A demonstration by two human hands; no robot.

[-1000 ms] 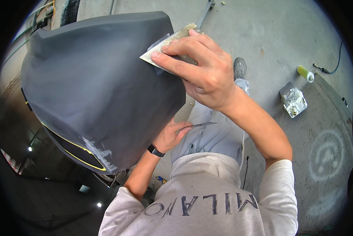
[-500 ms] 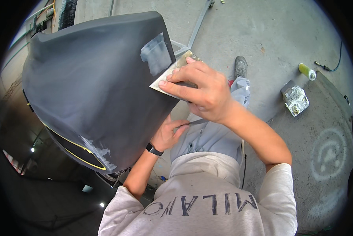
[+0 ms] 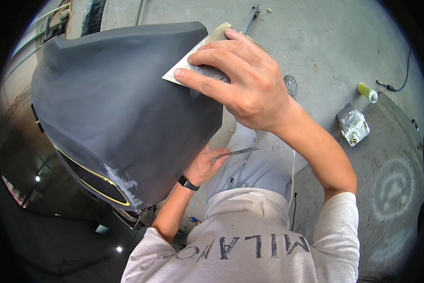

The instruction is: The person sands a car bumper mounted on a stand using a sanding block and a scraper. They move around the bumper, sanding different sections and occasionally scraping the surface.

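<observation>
A large curved dark grey car body panel point(image 3: 122, 94) fills the left half. My right hand point(image 3: 256, 87) grips a thin, flat metal spreader point(image 3: 197, 70) over the panel's far right corner, fingers spread along its face. Whether its edge touches the surface I cannot tell. Beneath it, the pale grey filler patch is almost wholly hidden. Lower down, my left hand point(image 3: 202, 165) is beside the panel's right edge, closed on a narrow putty knife point(image 3: 245, 151) whose blade points right. Another whitish filler smear point(image 3: 121, 181) lies near a yellow-edged opening point(image 3: 91, 177) at the panel's near end.
On the concrete floor to the right lie a yellow-green can point(image 3: 366, 92), a crumpled foil-covered item point(image 3: 354, 127) and a black hose point(image 3: 400, 81). A grey metal stand leg point(image 3: 252, 18) shows beyond the panel. My shoe point(image 3: 291, 86) is partly behind my right arm.
My right hand has moved up and away from me with the spreader, covering the filler patch that showed before. The left hand has shifted slightly right and nearer, still holding the putty knife.
</observation>
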